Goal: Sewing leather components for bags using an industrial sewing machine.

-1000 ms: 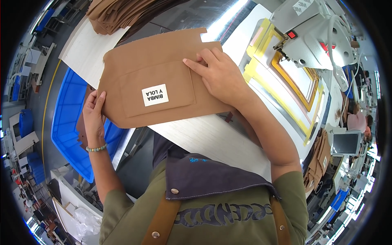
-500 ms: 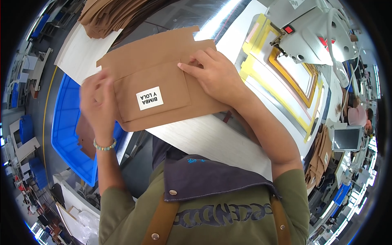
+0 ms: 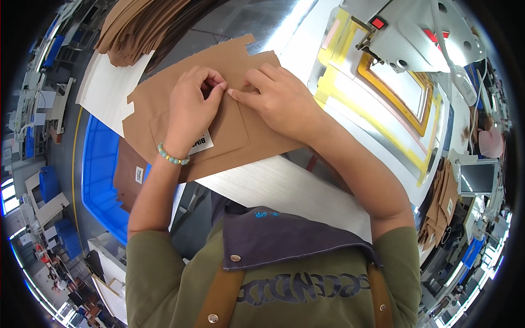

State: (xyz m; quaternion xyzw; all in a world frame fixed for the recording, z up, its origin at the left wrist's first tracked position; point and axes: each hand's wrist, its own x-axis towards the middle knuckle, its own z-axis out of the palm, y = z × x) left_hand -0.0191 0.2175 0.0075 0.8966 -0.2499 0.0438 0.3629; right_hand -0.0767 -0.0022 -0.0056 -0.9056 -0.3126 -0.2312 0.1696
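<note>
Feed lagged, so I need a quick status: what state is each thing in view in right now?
Brown fabric panel: flat on the table, patch pocket with white label on it.
Left hand: on the panel, fingertips pinching at the pocket's upper edge.
Right hand: flat on the panel, index finger meeting the left.
Stack of brown pieces: piled, untouched.
Blue bin: holds brown pieces.
</note>
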